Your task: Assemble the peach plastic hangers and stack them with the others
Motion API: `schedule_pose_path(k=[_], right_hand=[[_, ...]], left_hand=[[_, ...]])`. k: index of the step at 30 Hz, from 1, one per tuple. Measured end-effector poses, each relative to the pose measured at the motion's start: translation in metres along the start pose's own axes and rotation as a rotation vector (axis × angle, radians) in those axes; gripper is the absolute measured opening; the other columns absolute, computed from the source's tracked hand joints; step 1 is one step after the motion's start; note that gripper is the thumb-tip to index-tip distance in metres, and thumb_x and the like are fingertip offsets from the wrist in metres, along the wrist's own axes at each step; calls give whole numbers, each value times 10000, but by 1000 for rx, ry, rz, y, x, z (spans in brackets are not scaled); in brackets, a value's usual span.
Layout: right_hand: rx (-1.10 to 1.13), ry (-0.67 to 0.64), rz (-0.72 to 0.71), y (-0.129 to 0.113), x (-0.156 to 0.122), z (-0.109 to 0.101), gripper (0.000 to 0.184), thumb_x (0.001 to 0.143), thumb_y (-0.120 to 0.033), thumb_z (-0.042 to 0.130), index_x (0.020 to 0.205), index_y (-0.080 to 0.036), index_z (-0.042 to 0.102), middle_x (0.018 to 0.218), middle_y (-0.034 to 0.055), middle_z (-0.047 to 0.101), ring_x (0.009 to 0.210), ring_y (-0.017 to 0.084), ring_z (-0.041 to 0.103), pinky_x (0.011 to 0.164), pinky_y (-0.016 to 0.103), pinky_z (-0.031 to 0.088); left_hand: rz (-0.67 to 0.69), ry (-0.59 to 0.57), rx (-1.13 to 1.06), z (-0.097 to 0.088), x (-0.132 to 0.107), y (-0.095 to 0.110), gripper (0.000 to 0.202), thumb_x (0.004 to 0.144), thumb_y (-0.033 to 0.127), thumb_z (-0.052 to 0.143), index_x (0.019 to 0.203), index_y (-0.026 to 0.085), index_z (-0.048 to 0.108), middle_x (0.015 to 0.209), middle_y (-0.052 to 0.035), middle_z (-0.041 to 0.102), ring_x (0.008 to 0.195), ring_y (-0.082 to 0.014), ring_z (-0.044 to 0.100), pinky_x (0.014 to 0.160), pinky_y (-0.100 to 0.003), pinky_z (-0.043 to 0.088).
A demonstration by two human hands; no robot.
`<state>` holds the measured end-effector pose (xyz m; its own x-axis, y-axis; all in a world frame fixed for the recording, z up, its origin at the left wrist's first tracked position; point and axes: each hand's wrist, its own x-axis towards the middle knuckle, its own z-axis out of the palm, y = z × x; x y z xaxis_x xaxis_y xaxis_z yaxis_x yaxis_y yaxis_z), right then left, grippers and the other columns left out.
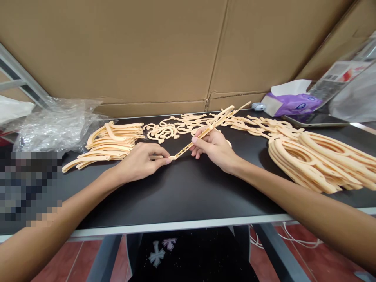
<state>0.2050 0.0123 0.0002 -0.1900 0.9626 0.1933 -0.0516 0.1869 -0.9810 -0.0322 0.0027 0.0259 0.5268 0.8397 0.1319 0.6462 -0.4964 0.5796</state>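
Note:
My right hand (pixel 214 147) is closed around a long cream plastic hanger piece (pixel 209 129) that slants from the table middle up to the back right. My left hand (pixel 143 160) pinches the lower end of that same piece near the table surface. To the left lies a stack of curved cream hanger parts (pixel 110 143). A bigger pile of cream hanger bodies (pixel 317 158) sits at the right. Small cream hooks (pixel 173 127) are scattered behind my hands.
The black table (pixel 182 196) has a pale front edge. Crumpled clear plastic wrap (pixel 55 125) lies at the back left. A purple tissue pack (pixel 290 102) and a phone (pixel 315 120) are at the back right. Cardboard (pixel 176 51) stands behind.

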Motion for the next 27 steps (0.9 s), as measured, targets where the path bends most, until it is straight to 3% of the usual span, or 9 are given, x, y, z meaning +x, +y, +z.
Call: schedule_pose_path(k=[4,7,12,21,27], right_hand=[[1,-33,-46,1,-1,1,227,824,-315,704,884,-204,515,656,-28,636,552,121,632,503,247,526],[-13,-49,-67,1,-2,2,212,828,-324,687,877,-202,521,664,-28,632,543,110,615,493,238,505],[-22,-40,-61,3,-1,3,227,827,-339,691,889,-208,516,664,-32,636,543,111,615,488,238,501],[36,22,35,-4,0,1,202,830,-274,682,902,-207,506,642,-29,641,542,122,627,495,243,513],[36,27,43,-4,1,-1,226,835,-275,704,903,-208,499,649,-29,639,541,120,624,493,241,512]], left_hand=[[7,-13,18,0,0,1,237,904,389,639,963,212,785,963,-29,779,848,-177,706,769,-261,551],[42,-17,83,0,0,1,291,929,395,605,1105,244,781,924,-30,759,757,-157,667,685,-250,507],[83,-24,168,-1,0,2,297,950,382,566,1112,284,793,739,-15,656,612,-127,566,562,-230,401],[8,-73,146,-3,-1,3,342,945,376,561,1215,280,748,849,-27,681,672,-142,578,608,-243,413],[58,-37,145,0,-1,0,349,952,401,560,1205,255,752,750,-8,604,580,-111,512,541,-227,371]])
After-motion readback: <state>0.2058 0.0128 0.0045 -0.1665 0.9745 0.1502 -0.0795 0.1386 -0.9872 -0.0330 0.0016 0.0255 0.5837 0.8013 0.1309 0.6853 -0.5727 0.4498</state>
